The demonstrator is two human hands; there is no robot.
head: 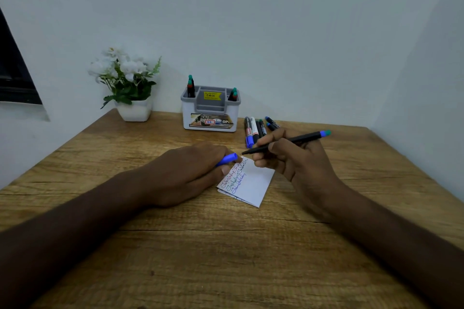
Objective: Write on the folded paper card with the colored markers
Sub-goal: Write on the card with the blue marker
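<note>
Head view: right hand (296, 158) grips marker (288, 143) over card (253, 183); left hand (185, 173) pinches cap (227, 159).

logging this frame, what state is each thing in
folded paper card: flat on table, three written lines
black pen: uncapped, tip above card
blue cap: off, in left hand
right hand: holds pen
loose markers: capped, lying flat
holder: upright, markers inside

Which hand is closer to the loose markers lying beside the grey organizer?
Right. The right hand, gripping a black pen, sits just in front of the loose markers, overlapping them in view. The left hand rests further left, holding a blue cap.
</note>
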